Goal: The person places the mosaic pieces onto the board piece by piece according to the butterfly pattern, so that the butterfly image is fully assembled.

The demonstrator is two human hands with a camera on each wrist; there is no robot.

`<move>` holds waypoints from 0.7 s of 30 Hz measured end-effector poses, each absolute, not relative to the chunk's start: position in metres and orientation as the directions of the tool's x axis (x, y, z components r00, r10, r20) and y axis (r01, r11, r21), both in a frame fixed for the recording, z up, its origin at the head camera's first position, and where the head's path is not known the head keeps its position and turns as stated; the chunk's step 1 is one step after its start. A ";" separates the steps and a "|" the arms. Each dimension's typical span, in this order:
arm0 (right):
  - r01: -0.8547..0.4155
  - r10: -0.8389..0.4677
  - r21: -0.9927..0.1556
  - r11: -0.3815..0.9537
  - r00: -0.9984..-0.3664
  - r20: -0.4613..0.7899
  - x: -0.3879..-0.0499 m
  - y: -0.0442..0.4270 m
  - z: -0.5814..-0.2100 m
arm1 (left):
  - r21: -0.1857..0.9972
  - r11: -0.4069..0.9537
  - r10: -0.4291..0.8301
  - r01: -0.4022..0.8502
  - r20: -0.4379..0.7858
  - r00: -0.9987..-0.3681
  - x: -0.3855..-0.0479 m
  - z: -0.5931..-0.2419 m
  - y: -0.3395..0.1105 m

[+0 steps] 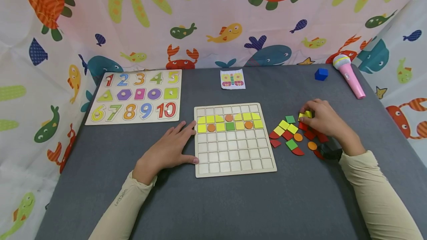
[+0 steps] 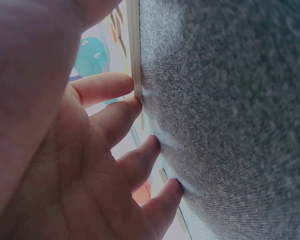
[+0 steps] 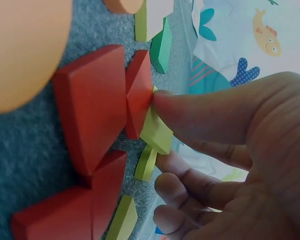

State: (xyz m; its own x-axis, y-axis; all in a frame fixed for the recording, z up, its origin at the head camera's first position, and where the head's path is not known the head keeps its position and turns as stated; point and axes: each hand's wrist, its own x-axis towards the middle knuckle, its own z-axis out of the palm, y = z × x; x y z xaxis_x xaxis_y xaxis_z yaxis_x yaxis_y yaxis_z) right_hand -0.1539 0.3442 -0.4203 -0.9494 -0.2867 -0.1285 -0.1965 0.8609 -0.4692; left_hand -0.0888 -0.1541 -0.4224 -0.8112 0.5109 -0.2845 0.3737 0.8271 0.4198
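Note:
A light wooden grid board lies on the table, two of its upper rows holding yellow tiles, orange discs and a green square. My left hand rests at the board's left edge, fingers spread; in the left wrist view fingertips touch the board's side. Right of the board, my right hand pinches a yellow tile between thumb and finger, over a loose spread of red tiles, yellow, green and orange pieces. Its fingers partly cover the pieces in the head view.
A small butterfly pattern card lies behind the board. To the back left is a number-and-shape puzzle. A blue cube and a pink toy microphone lie back right. A dark object sits by the right wrist.

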 end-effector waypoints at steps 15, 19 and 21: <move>-0.207 -0.276 -0.492 0.846 -0.959 -0.071 -0.154 0.347 -0.424 | 0.415 0.835 0.500 0.361 -0.297 -0.814 -0.090 -0.423 -0.153; -0.198 -0.274 -0.495 0.846 -0.958 -0.084 -0.153 0.349 -0.421 | 0.417 0.832 0.503 0.365 -0.293 -0.813 -0.090 -0.424 -0.154; -0.178 -0.266 -0.500 0.847 -0.958 -0.110 -0.153 0.351 -0.419 | 0.417 0.831 0.505 0.367 -0.291 -0.813 -0.090 -0.424 -0.154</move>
